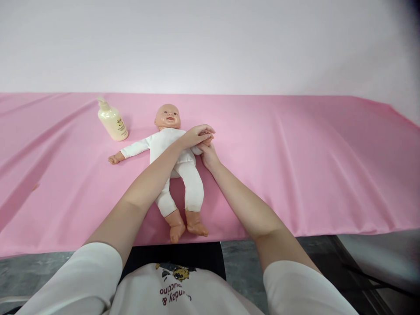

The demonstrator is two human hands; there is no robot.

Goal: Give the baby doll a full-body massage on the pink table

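Note:
A baby doll (pixel 164 140) with a bald plastic head and a white cloth body lies face up, its feet toward me. My left hand (pixel 197 134) reaches across its chest, fingers bent over the doll's small hand (pixel 208 139) on the right side. From below and beside, my right hand (pixel 210 156) is closed around that same doll hand and wrist, with the thumb against it. Both my hands partly cover the doll's hand. Its other arm (pixel 136 148) stretches out to the left, touched by neither of my hands.
A cream-coloured pump bottle (pixel 113 122) stands on the pink cloth (pixel 295 166), left of the doll's head. The cloth has folds and drapes over the table's front edge. A white wall (pixel 210 48) rises behind.

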